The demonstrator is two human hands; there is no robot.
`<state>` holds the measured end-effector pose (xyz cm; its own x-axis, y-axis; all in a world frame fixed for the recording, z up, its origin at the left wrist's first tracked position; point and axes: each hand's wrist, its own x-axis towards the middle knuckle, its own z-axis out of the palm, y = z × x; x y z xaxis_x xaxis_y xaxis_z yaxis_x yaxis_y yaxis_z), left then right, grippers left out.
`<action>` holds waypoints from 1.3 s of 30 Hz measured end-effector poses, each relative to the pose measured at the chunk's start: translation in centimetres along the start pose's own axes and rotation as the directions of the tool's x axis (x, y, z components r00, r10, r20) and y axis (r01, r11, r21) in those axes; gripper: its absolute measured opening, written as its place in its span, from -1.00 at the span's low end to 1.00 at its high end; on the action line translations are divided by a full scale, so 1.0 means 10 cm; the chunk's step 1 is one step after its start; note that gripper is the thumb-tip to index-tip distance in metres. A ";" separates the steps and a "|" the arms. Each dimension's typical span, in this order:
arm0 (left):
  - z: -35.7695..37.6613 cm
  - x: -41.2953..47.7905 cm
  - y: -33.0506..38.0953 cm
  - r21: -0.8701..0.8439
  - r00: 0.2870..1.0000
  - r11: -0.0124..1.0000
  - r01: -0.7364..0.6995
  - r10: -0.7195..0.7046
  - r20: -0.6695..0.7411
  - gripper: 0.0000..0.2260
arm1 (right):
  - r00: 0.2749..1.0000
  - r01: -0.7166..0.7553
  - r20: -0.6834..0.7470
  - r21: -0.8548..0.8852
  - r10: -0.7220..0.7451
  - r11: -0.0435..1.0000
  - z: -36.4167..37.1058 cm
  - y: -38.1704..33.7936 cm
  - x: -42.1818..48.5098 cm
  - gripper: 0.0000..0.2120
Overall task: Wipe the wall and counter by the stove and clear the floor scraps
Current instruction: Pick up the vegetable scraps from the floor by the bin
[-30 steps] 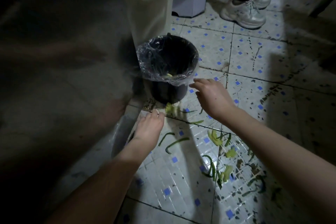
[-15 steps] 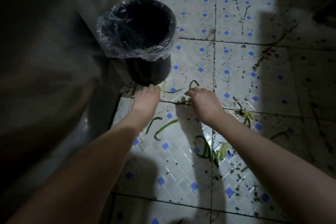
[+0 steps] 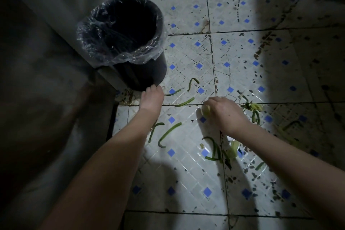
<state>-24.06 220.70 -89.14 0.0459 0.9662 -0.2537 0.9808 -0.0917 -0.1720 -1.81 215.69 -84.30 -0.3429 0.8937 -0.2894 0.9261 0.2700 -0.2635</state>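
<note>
My right hand is curled, knuckles up, on the tiled floor, its fingers closed around a pale yellow-green scrap that shows just beneath the thumb side. My left hand lies palm down with fingers extended toward the foot of the black bin; whether it pinches anything under the fingertips I cannot tell. Between the two hands lie loose green strips, with more near my left forearm and a leafy clump just right of my right wrist. The bin, lined with a clear plastic bag, stands against the cabinet corner, near both hands.

Judged step: gathering floor scraps for the bin. To do it well, I should sweep the strips together toward the right hand before lifting, so fewer trips are needed, and carry the handful fully over the rim, since thin curved pieces may slip between fingers. Many scraps remain; this part looks early.
</note>
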 end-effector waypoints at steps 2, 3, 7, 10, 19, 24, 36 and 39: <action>-0.01 0.03 0.00 0.026 1.000 1.000 0.016 -0.016 -0.006 -0.71 | 1.000 -0.007 -0.003 0.014 0.007 1.000 -0.04 0.01 -0.02 -0.68; -0.02 0.03 -0.01 0.046 1.000 0.999 0.019 -0.018 -0.015 -0.70 | 1.000 -0.005 -0.006 0.022 0.005 1.000 -0.05 0.01 -0.03 -0.66; -0.05 0.00 0.06 0.072 0.995 0.997 -0.041 0.047 -0.093 -0.73 | 1.000 0.003 -0.025 0.000 -0.003 1.000 -0.03 0.06 -0.06 -0.73; -0.14 0.02 0.20 0.032 0.983 0.994 -0.107 0.110 -0.146 -0.75 | 0.999 -0.006 -0.050 0.008 0.006 1.000 0.01 0.08 -0.07 -0.76; -0.08 0.09 0.44 -0.037 0.999 0.998 -0.045 0.045 -0.002 -0.58 | 0.996 -0.041 -0.078 -0.005 0.040 0.999 0.10 0.21 -0.11 -0.64; -0.12 0.10 0.45 -0.023 0.997 0.998 -0.053 0.054 0.047 -0.61 | 0.996 -0.052 -0.072 -0.006 0.052 0.999 0.12 0.28 -0.14 -0.64; -0.01 -0.13 0.66 -0.098 0.992 0.987 -0.124 0.127 0.020 -0.75 | 0.997 -0.060 -0.043 0.045 0.061 0.997 0.16 0.29 -0.17 -0.60; -0.01 -0.12 0.70 -0.063 0.989 0.988 -0.143 0.145 0.026 -0.69 | 0.997 -0.058 -0.046 0.042 0.060 0.997 0.17 0.30 -0.15 -0.60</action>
<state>-17.25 218.95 -89.96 0.1823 0.9362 -0.3006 0.9742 -0.2134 -0.0739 1.20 214.57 -86.18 -0.2791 0.9239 -0.2616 0.9369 0.2024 -0.2850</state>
